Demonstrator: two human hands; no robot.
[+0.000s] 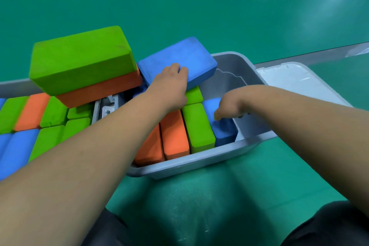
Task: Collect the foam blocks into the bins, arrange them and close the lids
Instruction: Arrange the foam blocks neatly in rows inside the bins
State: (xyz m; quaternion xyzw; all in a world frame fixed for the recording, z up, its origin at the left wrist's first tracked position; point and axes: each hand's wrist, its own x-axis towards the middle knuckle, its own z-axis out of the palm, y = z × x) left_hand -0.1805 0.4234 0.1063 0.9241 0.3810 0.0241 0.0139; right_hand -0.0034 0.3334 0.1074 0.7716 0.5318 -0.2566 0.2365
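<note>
Bin [199,163] part filled, lid [295,80] off. My left hand [171,86] grips a blue block [179,56] above it; right hand [229,106] pinches a second blue block [223,132] inside. Arranging and closing remain.

Left hand [169,88] grips upper blue block [191,56]; right hand [231,104] pinches lower blue block [223,132].

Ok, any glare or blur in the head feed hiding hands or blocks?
Head view: pale sheen on the floor top right, off the work; right hand slightly blurred on the lower blue block; left hand on the upper blue block sharp.
</note>
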